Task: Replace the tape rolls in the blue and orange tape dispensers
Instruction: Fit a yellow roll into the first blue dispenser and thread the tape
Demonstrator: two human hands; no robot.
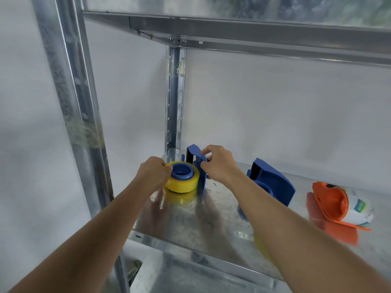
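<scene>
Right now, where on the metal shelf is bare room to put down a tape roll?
Bare metal lies at the front of the shelf, between the two forearms, before the yellow tape roll. The back is crowded: both hands work there, and the second blue dispenser and orange dispenser fill the right.

Almost nothing is legible. At the right edge of the frame, the white roll [357, 210] inside the orange dispenser [330, 205] carries a small blue-green logo and a line of grey letters — too blurred to make out.

Storage area, galvanised metal shelving [190, 225], plain white wall [275, 115]
</scene>
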